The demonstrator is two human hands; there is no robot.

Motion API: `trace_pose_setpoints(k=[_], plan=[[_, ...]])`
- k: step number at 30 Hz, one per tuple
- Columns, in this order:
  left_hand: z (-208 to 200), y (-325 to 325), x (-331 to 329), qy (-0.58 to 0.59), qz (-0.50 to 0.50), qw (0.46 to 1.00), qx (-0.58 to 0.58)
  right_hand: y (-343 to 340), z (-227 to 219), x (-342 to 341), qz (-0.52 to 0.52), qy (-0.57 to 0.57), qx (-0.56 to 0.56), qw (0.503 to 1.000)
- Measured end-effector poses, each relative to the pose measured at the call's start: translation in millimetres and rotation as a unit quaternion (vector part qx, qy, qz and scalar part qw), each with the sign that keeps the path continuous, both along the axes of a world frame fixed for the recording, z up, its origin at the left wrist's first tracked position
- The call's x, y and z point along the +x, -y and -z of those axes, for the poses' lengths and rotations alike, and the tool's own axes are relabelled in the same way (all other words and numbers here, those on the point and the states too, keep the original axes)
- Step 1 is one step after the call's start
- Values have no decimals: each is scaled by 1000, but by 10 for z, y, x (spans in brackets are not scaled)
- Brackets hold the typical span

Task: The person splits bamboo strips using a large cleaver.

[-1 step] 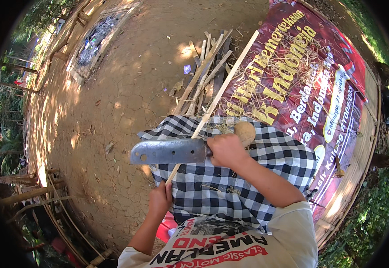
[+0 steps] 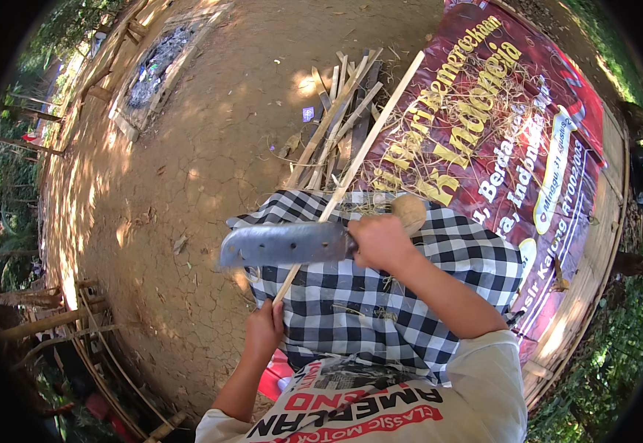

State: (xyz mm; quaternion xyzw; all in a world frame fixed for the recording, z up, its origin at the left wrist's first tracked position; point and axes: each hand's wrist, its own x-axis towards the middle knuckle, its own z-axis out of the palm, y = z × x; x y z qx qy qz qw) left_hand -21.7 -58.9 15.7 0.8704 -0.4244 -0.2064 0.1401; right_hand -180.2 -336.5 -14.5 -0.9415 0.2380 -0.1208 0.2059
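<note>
My right hand [image 2: 384, 244] is wrapped round the handle of a broad cleaver [image 2: 284, 245]. Its grey blade points left, crosses over a long pale wooden strip [image 2: 354, 166] and is blurred by motion. The near end of that strip is gripped by my left hand [image 2: 266, 325], low on the left; from there it slants up and away to the right. Black-and-white checked cloth [image 2: 439, 295] covers my lap beneath both hands. Just beyond my right fist shows a round tan wooden end [image 2: 408, 212]; whether it belongs to the handle I cannot tell.
Ahead, a pile of split wooden strips [image 2: 336, 122] lies on cracked bare earth. To the right, a dark red printed banner [image 2: 476, 111] strewn with shavings covers a bamboo platform [image 2: 594, 244]. A framed ash pit [image 2: 160, 66] is at far left, a bamboo railing [image 2: 92, 332] at near left.
My right hand and the cleaver have shifted slightly right, and the blade has become blurred. The strip's far end has moved a little left. My left hand stays in place.
</note>
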Motion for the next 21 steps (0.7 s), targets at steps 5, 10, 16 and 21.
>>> trace_pose_setpoints(k=[5, 10, 16, 21], plan=[[-126, 183, -49, 35, 20, 999, 6, 920, -60, -568, 205, -121, -12, 971], [-37, 119, 0, 4, 9, 1000, -6, 492, -100, -360, 164, -78, 7, 983], [-13, -25, 29, 16, 13, 1000, -7, 670, -125, -375, 56, -56, -31, 996], [-29, 24, 71, 24, 29, 999, 2, 1255, -136, -654, 258, -90, -54, 960]])
